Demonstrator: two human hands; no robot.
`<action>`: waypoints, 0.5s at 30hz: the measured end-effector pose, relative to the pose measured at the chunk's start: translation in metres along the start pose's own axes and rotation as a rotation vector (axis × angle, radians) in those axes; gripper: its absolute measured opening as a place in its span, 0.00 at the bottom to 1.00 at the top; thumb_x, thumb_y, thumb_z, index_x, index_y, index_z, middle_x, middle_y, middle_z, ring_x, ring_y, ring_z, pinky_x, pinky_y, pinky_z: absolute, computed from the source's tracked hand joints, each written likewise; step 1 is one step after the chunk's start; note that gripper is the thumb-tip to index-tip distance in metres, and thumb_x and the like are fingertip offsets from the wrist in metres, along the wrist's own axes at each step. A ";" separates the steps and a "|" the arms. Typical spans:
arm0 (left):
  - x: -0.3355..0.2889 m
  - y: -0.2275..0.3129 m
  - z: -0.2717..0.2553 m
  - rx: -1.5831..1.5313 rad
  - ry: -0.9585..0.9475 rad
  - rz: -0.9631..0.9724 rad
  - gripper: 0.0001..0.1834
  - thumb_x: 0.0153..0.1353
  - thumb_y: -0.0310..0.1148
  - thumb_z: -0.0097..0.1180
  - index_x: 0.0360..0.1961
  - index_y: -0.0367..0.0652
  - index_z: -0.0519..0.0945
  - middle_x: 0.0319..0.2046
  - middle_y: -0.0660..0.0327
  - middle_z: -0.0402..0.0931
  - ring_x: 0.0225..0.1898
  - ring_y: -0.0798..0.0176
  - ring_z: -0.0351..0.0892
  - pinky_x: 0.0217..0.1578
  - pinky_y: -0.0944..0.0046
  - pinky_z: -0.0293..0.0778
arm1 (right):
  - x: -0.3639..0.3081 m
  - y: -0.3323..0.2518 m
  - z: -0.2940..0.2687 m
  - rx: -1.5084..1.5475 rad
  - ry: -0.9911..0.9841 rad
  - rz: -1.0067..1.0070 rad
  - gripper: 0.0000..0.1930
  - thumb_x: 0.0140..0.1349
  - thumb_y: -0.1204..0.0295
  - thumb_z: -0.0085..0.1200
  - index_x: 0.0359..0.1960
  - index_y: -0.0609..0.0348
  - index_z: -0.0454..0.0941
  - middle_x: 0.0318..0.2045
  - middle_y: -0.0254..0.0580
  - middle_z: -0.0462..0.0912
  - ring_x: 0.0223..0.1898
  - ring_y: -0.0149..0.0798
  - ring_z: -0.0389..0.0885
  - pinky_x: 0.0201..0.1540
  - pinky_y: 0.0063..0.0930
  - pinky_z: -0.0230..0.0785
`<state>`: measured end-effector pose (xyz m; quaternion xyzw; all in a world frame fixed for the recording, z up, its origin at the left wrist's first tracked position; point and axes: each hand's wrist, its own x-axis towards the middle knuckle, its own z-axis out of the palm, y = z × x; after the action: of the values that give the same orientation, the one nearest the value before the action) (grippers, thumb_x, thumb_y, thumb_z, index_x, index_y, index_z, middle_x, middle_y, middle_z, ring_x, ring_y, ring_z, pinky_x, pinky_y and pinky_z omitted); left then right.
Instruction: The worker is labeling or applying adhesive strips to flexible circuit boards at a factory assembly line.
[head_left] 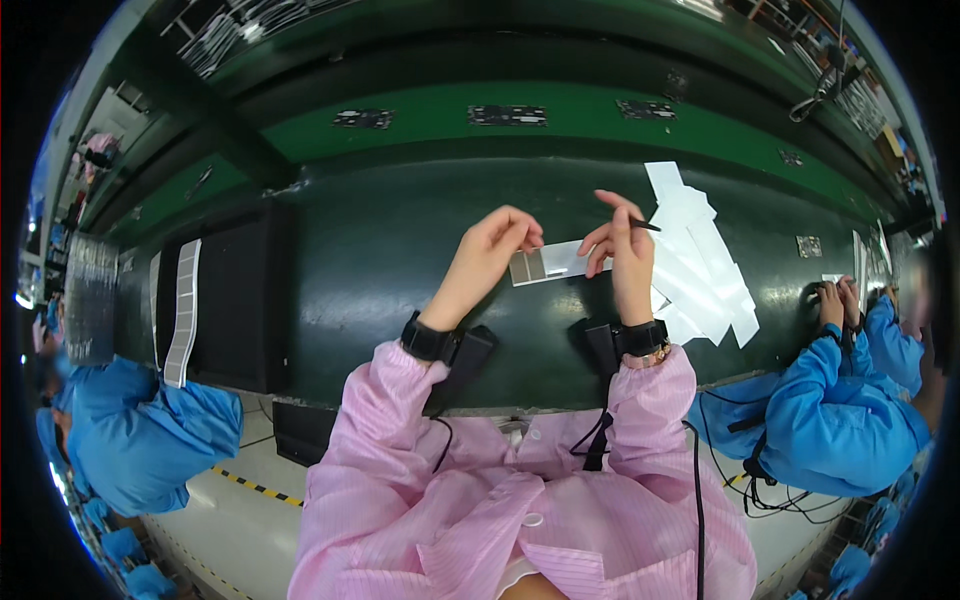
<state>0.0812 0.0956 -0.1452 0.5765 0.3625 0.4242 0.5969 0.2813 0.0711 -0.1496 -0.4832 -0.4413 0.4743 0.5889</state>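
A white strip [566, 263] with grey-brown rectangles at its left end lies on the dark green bench in front of me. My left hand [492, 245] is just above that left end, its fingers curled and thumb brought to them; whatever is between the fingertips is hidden. Over the strip's right end is my right hand [622, 245], with a thin black pointed tool [646, 225] held between thumb and index finger and jutting to the right. The other fingers are loosely bent near the strip, and I cannot tell if they touch it.
Right of my right hand spreads a loose pile of white strips [705, 265]. At the left, a black tray [235, 300] bears a strip with grey rectangles [184, 310]. Co-workers in blue sit on both sides. A raised ledge [410, 120] with dark plates runs behind.
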 end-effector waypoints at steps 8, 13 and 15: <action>-0.025 -0.006 0.006 0.811 -0.158 0.406 0.03 0.58 0.26 0.56 0.34 0.40 0.78 0.37 0.61 0.80 0.38 0.55 0.77 0.38 0.60 0.71 | -0.008 0.020 -0.022 -0.136 -0.016 0.096 0.17 0.71 0.62 0.46 0.40 0.66 0.81 0.22 0.38 0.79 0.16 0.25 0.75 0.20 0.15 0.62; -0.036 -0.004 0.013 0.839 -0.226 0.470 0.05 0.57 0.26 0.58 0.35 0.40 0.80 0.40 0.63 0.81 0.40 0.56 0.78 0.41 0.60 0.73 | -0.007 0.017 -0.018 0.072 0.020 0.106 0.15 0.72 0.65 0.45 0.45 0.65 0.76 0.27 0.40 0.78 0.20 0.30 0.78 0.23 0.18 0.68; -0.036 -0.006 0.013 0.903 -0.211 0.543 0.05 0.56 0.27 0.58 0.35 0.40 0.81 0.40 0.63 0.81 0.40 0.57 0.78 0.40 0.60 0.73 | -0.006 0.018 -0.015 0.120 0.035 0.105 0.14 0.71 0.66 0.46 0.46 0.65 0.74 0.28 0.41 0.78 0.21 0.31 0.79 0.25 0.19 0.69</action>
<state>0.0803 0.0570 -0.1519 0.8884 0.2848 0.3051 0.1914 0.2923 0.0646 -0.1698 -0.4778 -0.3757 0.5217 0.5986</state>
